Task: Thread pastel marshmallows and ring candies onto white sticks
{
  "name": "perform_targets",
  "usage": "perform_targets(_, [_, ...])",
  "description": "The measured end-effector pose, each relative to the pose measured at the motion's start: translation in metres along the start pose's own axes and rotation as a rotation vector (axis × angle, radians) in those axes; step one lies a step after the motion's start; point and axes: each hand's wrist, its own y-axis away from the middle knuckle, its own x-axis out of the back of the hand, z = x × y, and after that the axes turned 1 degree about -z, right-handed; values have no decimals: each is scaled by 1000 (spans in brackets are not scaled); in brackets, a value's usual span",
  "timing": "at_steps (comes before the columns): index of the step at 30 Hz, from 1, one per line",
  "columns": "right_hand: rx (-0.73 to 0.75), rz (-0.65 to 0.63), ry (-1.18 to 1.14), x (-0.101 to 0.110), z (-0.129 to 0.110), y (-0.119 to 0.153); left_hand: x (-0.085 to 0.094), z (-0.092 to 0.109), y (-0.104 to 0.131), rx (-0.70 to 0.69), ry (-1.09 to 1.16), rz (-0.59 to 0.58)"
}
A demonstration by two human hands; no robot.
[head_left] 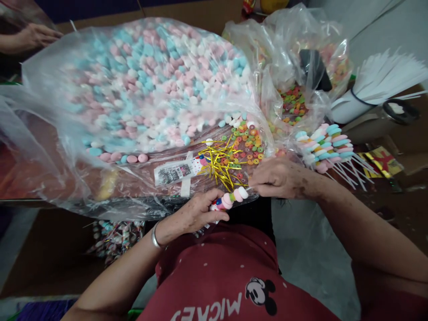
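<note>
A skewer of pink, white and green candies (235,196) lies between my hands over the table's front edge. My left hand (197,211), with a silver bracelet at the wrist, is closed around its left end and a printed wrapper. The fingers of my right hand (277,178) are pinched on the thin white stick at its right end. Just beyond are gold twist ties (224,162), ring candies (249,142) and a stack of printed wrappers (174,173).
A big clear bag of pastel candies (150,84) covers the back left. At the right are filled skewers (326,147), white sticks (384,84) and bags of rings (294,102). A box of wrapped candies (117,236) stands lower left. Another person's hand (33,38) shows upper left.
</note>
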Motion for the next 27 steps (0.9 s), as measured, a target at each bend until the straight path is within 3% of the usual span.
perform_targets(3, [84,34,133,-2,-2,-5,-5,3,-2,42,87,-92])
perform_targets(6, [180,64,238,-1,-5,-9,-13,3,-6,122,323,-167])
perform_targets(9, [217,118,257,3,-9,-8,-20,-1,-8,241,500,-106])
perform_targets(11, [211,143,260,5,-10,-6,-20,-5,-6,311,474,-44])
perform_targets(14, [177,121,254,5,-10,-4,-15,-6,-1,343,334,-71])
perform_targets(19, [48,20,142,1,-8,-6,-6,-2,5,189,147,-115])
perform_targets(23, [-92,-46,67,-3,-12,-11,-8,-3,2,173,137,-88])
perform_targets(27, [30,-85,135,-12,-18,-16,-13,-5,-2,195,118,-80])
